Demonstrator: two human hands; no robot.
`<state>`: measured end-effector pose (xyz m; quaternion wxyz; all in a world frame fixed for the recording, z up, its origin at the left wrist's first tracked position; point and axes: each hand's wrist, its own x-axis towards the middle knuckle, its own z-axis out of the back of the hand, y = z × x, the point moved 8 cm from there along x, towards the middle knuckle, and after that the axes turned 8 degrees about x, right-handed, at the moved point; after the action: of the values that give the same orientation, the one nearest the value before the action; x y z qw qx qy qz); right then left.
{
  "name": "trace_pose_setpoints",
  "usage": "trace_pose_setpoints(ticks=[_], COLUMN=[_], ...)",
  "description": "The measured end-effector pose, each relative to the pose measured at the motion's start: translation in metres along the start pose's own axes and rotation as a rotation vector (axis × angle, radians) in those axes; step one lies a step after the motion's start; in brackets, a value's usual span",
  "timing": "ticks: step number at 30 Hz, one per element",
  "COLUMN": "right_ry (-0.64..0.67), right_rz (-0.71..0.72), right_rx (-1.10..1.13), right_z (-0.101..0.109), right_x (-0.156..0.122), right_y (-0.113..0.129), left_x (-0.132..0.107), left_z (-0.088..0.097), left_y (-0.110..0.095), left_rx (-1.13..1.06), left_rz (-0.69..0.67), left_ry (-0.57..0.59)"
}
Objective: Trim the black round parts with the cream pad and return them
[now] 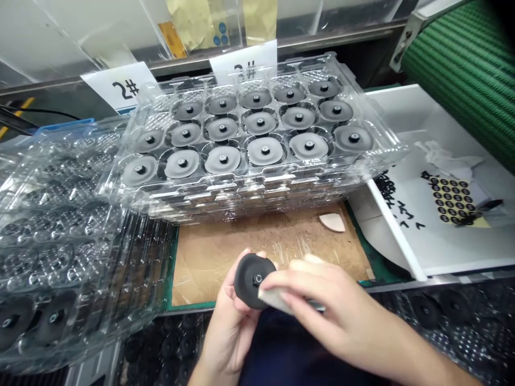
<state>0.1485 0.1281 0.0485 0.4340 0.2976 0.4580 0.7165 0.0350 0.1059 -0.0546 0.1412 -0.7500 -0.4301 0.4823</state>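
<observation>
My left hand [237, 321] grips a dark grey round disc [247, 276] by its edge, tilted so its face with a small central hub shows. In my right hand [322, 300] is a pale, flat pad [276, 299], pinched between thumb and fingers. The pad's tip is at the disc's face near the hub; whether it presses there I cannot tell. Both hands are over a brown cardboard sheet [209, 257]. Beyond it stands a stack of clear plastic trays [241, 179], the top one holding several similar grey discs [265, 151] in round pockets.
More clear trays [80, 230] are stacked at the left. At the right, a white bin [438, 257] holds small black pieces [402, 209] and a sheet of round stickers [453, 198]. A white scrap [332, 222] lies on the cardboard. A green ribbed roller [462, 69] is at upper right.
</observation>
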Motion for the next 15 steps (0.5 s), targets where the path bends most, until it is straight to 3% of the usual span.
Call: trace_pose_setpoints(ticks=[3, 7, 8, 10, 12, 15], right_ry=[-0.124, -0.081, -0.099, -0.197, -0.276, -0.261], right_rz=[0.008, 0.399, 0.440, 0.354, 0.127, -0.113], right_rx=[-0.208, -0.219, -0.197, -0.193, -0.175, -0.072], right_z=[0.018, 0.016, 0.018, 0.024, 0.022, -0.005], right_x=[0.000, 0.016, 0.020, 0.024, 0.020, -0.003], right_y=[-0.001, 0.017, 0.014, -0.008, -0.046, -0.103], left_x=[0.002, -0.001, -0.003, -0.006, -0.009, -0.011], left_z=[-0.002, -0.010, -0.012, -0.013, -0.013, -0.013], left_y=[0.002, 0.006, 0.004, -0.001, -0.004, -0.005], left_rx=[-0.042, -0.086, -0.101, -0.129, -0.139, -0.143], left_rz=[0.008, 0.063, 0.060, 0.047, 0.054, 0.061], left_ry=[0.023, 0.122, 0.146, 0.178, 0.197, 0.232])
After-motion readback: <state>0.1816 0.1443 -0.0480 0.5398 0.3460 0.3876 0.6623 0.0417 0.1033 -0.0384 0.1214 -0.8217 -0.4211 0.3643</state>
